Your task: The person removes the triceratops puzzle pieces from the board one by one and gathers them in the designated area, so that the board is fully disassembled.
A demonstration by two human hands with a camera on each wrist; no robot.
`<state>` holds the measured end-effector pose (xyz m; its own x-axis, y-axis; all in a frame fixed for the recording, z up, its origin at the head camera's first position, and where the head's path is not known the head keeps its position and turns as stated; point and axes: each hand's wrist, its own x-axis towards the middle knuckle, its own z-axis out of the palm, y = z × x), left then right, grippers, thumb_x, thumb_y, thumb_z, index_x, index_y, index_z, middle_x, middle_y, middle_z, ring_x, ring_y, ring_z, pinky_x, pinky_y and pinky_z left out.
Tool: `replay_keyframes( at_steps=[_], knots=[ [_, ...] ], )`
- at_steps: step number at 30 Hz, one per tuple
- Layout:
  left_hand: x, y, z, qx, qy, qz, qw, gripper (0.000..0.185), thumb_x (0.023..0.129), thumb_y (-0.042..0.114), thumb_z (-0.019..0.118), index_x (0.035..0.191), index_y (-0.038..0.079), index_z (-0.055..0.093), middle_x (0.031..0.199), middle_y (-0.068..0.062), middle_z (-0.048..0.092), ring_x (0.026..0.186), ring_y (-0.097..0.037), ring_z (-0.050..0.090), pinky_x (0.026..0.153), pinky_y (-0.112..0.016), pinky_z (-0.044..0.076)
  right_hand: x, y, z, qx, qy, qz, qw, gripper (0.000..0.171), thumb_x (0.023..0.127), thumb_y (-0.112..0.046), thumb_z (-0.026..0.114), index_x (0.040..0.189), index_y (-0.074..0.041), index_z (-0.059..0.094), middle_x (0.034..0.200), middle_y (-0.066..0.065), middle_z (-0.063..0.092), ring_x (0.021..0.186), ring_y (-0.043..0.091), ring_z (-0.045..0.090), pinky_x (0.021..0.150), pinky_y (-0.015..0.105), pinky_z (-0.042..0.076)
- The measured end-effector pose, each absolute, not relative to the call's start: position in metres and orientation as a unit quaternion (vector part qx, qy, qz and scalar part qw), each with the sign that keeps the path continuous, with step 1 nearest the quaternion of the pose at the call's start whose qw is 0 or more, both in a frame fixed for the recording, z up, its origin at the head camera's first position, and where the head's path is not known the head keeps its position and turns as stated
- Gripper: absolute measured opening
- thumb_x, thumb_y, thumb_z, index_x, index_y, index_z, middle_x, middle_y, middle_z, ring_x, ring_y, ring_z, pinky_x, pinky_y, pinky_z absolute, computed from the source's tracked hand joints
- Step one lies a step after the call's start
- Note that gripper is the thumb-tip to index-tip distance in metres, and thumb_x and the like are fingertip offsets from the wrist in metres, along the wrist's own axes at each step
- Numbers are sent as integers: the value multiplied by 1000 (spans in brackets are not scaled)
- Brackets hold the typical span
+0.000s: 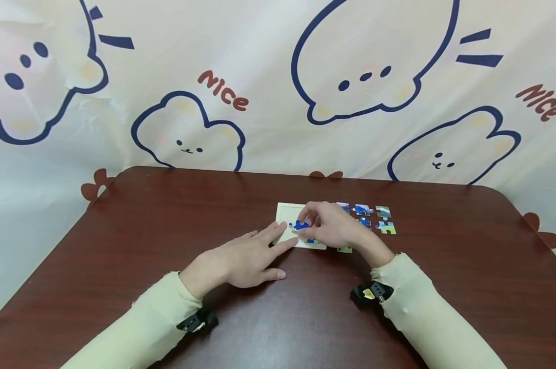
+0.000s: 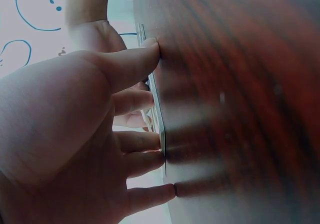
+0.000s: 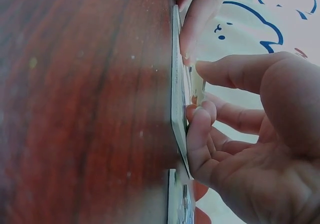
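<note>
A pale puzzle frame (image 1: pixel 288 207) lies on the table. Above it, my right hand (image 1: pixel 333 225) pinches a blue jigsaw piece (image 1: pixel 299 225) between thumb and fingers; the right wrist view shows this piece edge-on (image 3: pixel 200 86), tilted over the frame. Another blue piece (image 1: pixel 311 241) shows under the right hand, inside the frame. My left hand (image 1: pixel 247 261) is spread out, its fingers straight, with some fingertips on the frame's left and near edges. In the left wrist view, the left hand (image 2: pixel 65 119) reaches to the frame's thin edge. The right hand hides part of the frame.
Loose jigsaw pieces sit right of the frame, among them a blue one (image 1: pixel 363 209), a green-and-blue one (image 1: pixel 383 211) and a yellow-green one (image 1: pixel 386 228). Another piece (image 1: pixel 344 250) peeks out below the right wrist. A patterned cloth (image 1: pixel 269 133) hangs behind the brown table (image 1: pixel 190 205).
</note>
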<state>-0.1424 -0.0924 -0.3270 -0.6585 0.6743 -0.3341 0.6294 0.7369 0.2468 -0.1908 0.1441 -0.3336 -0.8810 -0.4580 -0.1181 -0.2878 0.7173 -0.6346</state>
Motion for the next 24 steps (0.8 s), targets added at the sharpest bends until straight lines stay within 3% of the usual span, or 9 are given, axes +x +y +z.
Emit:
replay_keyframes(
  at_steps=[17,24],
  knots=[
    [-142,-95,-327,363,909,57,199,71,109,48,55,170,23,29,181,-11,10,168,-32,12,130,-58,30,-191,144,-329,-223,916,-303,141,31,99,-24,77,125,-10,68,110,10,73,92,21,67,79,32,60],
    [-142,-94,-328,364,908,56,200,72,109,51,55,170,25,28,181,-10,8,168,-31,10,130,-59,29,-187,151,-328,-216,917,-309,129,32,98,-26,78,125,-12,69,110,9,72,91,21,67,75,31,59]
  ],
)
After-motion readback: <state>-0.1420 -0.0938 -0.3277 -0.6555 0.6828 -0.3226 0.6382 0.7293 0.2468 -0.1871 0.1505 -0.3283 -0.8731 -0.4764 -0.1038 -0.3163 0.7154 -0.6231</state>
